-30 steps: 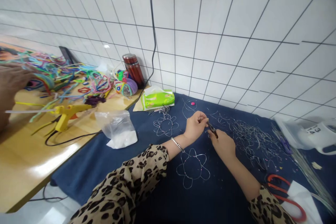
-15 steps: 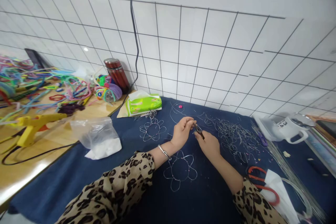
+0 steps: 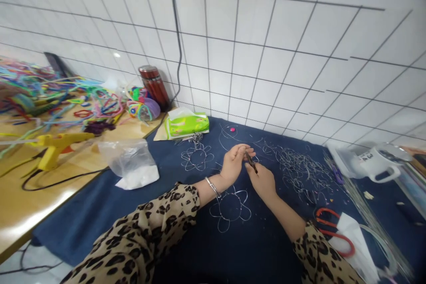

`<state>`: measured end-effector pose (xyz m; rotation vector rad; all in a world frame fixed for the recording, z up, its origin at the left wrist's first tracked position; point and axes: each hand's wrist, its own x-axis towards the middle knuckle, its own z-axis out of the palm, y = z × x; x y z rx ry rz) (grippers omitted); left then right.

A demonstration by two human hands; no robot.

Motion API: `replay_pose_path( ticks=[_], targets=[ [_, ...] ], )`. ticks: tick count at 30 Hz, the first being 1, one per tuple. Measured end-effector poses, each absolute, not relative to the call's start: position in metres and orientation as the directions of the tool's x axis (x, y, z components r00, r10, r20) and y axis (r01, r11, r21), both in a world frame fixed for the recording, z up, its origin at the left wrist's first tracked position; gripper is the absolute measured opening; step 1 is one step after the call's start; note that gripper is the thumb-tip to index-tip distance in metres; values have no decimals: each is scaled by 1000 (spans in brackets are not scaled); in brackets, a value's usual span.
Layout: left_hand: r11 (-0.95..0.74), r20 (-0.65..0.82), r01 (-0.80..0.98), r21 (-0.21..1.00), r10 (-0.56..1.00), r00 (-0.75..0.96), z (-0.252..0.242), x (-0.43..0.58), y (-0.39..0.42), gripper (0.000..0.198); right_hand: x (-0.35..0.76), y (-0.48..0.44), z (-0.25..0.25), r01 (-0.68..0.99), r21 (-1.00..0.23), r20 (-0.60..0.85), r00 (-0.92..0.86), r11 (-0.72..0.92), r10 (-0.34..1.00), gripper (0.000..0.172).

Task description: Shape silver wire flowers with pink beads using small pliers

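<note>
My right hand point(image 3: 262, 183) is closed round a pair of dark-handled pliers point(image 3: 251, 163), whose jaws point up and left at the fingers of my other hand. My left hand point(image 3: 234, 160), with a silver bangle at the wrist, pinches a thin wire point(image 3: 256, 158); its fingertips touch or nearly touch the pliers' tip, and most of the wire is hidden. Below both hands, a flower-shaped wire frame point(image 3: 225, 219) with rounded petals lies on the dark blue cloth point(image 3: 266, 248). A second wire flower point(image 3: 197, 158) rests farther back on the left.
Tangled wire point(image 3: 301, 166) is heaped at the right, beside straight wires and red-handled scissors point(image 3: 344, 242). A white mug point(image 3: 379, 164) stands at the far right. On the left are a tissue pack point(image 3: 186, 125), a plastic bag point(image 3: 133, 164), a yellow glue gun point(image 3: 53, 148) and a red flask point(image 3: 155, 88).
The camera view has shifted, so the surroundings sit a little farther right. The pliers have turned slightly in my right hand, and the fingers of my left hand have spread a little around their tip.
</note>
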<state>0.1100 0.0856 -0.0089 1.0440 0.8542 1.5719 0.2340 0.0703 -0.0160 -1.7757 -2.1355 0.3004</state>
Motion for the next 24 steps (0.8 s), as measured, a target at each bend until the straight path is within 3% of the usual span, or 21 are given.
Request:
replay_pose_path(
  ticks=[7, 11, 14, 24],
  targets=[
    [-122, 147, -368, 922, 988, 41, 12, 99, 87, 31, 244, 63, -3, 923, -323, 209, -146, 209, 967, 43],
    [-62, 120, -322, 945, 979, 164, 30, 87, 87, 30, 262, 59, 12, 934, -126, 428, -252, 333, 868, 44],
    [-28, 92, -269, 963, 968, 231, 37, 80, 87, 29, 272, 60, 20, 926, -3, 513, -322, 376, 796, 43],
    [71, 14, -207, 976, 924, 382, 38, 75, 88, 26, 275, 60, 35, 889, 145, 485, -447, 435, 752, 39]
  ],
)
